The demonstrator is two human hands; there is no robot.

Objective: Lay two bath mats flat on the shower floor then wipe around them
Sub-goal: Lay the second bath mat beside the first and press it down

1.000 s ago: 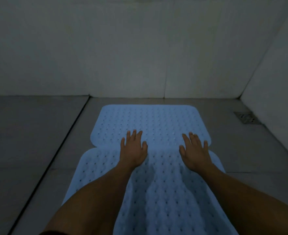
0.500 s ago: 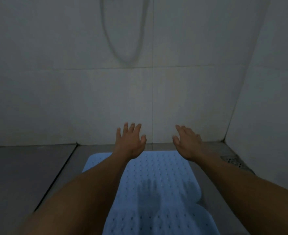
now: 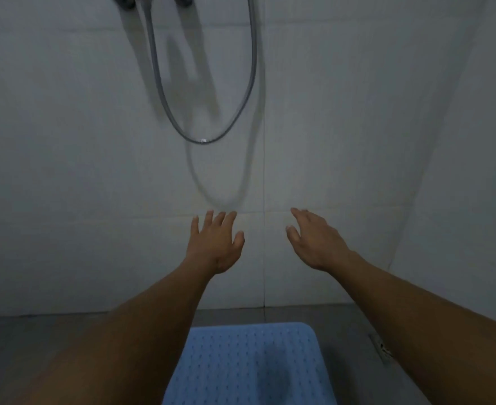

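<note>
Both hands empty, fingers straight and spread. Left hand (image 3: 215,244) and right hand (image 3: 316,241) are raised side by side in front of the tiled wall (image 3: 65,171), palms facing away, a gap between them, touching nothing as far as the view shows.

Blue bath mat (image 3: 249,363) lies flat on the grey shower floor (image 3: 351,325), well below the hands, between the two forearms at the bottom edge. Its rounded far edge sits near the wall base, not touching it. Only one mat shows here; left forearm covers its left side. A dark shadow falls on the mat's lower part.

Grey shower hose (image 3: 203,140) hangs in a loop on the wall above the hands, its shadow beside it. Floor drain (image 3: 384,350) is at the right, just past the right forearm, partly hidden.

Versus a second ago: hands were pressed flat on the two overlapping mats; now lifted off, view tilted up, nearer mat out of frame, hose loop now visible.
</note>
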